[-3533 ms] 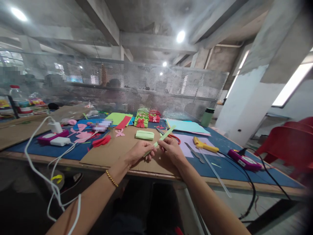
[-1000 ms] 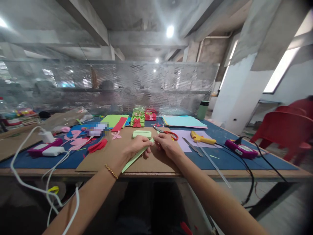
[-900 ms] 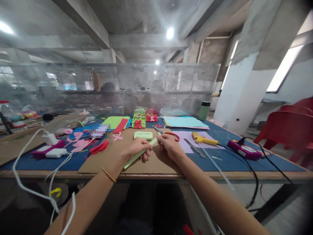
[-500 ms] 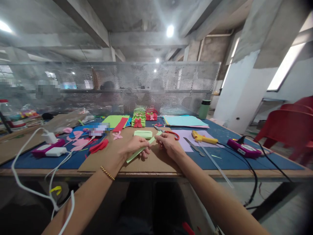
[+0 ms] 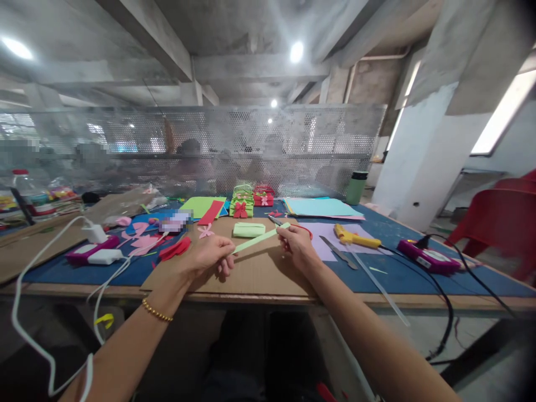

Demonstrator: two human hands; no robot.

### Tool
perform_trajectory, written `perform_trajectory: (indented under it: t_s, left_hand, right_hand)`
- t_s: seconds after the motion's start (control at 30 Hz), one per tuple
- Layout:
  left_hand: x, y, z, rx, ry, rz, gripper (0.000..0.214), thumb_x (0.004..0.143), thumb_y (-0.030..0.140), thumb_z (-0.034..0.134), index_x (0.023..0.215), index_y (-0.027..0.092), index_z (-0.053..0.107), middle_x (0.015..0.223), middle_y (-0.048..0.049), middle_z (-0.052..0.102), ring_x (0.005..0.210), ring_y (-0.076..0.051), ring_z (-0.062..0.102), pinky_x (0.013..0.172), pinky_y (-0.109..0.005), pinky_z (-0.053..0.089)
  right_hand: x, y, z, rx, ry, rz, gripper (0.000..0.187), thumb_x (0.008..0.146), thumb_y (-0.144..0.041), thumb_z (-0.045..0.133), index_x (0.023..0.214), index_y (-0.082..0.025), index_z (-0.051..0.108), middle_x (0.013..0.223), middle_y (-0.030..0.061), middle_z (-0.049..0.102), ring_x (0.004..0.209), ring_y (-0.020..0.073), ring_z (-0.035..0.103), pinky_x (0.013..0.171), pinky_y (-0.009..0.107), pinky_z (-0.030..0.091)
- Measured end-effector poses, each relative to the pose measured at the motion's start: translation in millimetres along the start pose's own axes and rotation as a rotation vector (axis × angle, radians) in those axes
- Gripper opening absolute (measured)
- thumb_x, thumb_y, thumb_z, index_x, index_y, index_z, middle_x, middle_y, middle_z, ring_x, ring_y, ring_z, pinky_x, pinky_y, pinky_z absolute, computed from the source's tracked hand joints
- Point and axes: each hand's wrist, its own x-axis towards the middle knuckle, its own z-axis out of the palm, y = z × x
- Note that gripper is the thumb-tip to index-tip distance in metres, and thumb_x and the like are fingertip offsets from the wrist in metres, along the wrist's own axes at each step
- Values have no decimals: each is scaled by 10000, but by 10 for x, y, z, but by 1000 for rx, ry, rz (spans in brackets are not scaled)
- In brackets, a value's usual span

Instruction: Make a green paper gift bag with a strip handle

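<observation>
A long light green foam strip (image 5: 259,239) is stretched between my two hands above a brown cardboard sheet (image 5: 251,273). My left hand (image 5: 207,258) pinches its near, lower end with the fingers curled shut. My right hand (image 5: 296,245) grips the far, upper end with closed fingers. A folded light green foam piece (image 5: 248,229) lies on the cardboard just behind the strip. Red-handled scissors (image 5: 305,229) lie partly hidden behind my right hand.
On the blue mat (image 5: 377,268): a yellow glue gun (image 5: 354,238), a knife (image 5: 339,254), a purple device (image 5: 426,257) with black cable, paper sheets (image 5: 320,207), small green and red baskets (image 5: 243,202), pink and red cut-outs (image 5: 144,241), chargers with white cable (image 5: 98,254). A mesh screen (image 5: 234,145) stands behind. Red chairs (image 5: 502,223) stand at the right.
My hands have moved apart along the strip. The left hand slid left towards me, and the strip is now pulled out straight between the two hands.
</observation>
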Motion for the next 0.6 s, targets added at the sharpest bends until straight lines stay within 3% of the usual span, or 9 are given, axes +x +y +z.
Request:
perform_trajectory:
  t_s: [0.13, 0.23, 0.33, 0.47, 0.6]
  left_hand:
    - [103, 6, 60, 28, 43, -19, 306, 988, 398, 550, 860, 129, 618, 672, 2, 648, 475, -95, 582, 453, -212, 480]
    - [224, 77, 126, 61, 71, -36, 273, 984, 377, 586, 1106, 138, 636, 975, -46, 683, 762, -148, 666, 675, -313, 582]
    - [400, 152, 113, 108, 154, -29, 341, 966, 357, 615, 1245, 162, 599, 1218, -96, 637, 1010, -225, 659, 848, -427, 578]
    - [632, 166, -32, 232, 332, -28, 362, 963, 349, 620, 1276, 170, 585, 1273, -104, 614, 1066, -244, 643, 888, -455, 564]
    - [726, 120, -81, 453, 382, 40, 354, 963, 344, 620, 1272, 174, 588, 1275, -103, 615, 1067, -243, 643, 890, -451, 564]
  right_hand:
    - [-27, -29, 18, 64, -35, -10, 350, 973, -355, 623, 1271, -174, 595, 1264, 93, 629, 1051, 234, 657, 876, 444, 569]
    - [-56, -43, 36, 86, -75, 12, 340, 971, -346, 628, 1262, -174, 600, 1257, 91, 633, 1045, 231, 659, 872, 440, 571]
    - [-44, -55, 15, 116, -41, 11, 338, 969, -343, 630, 1261, -174, 601, 1258, 90, 632, 1047, 232, 659, 873, 441, 571]
    - [23, -83, -52, 184, 71, -16, 342, 973, -354, 622, 1267, -181, 599, 1268, 91, 628, 1055, 235, 656, 880, 443, 569]
    - [55, -107, -79, 232, 124, -5, 336, 974, -352, 620, 1265, -184, 601, 1271, 91, 628, 1056, 233, 655, 881, 442, 569]
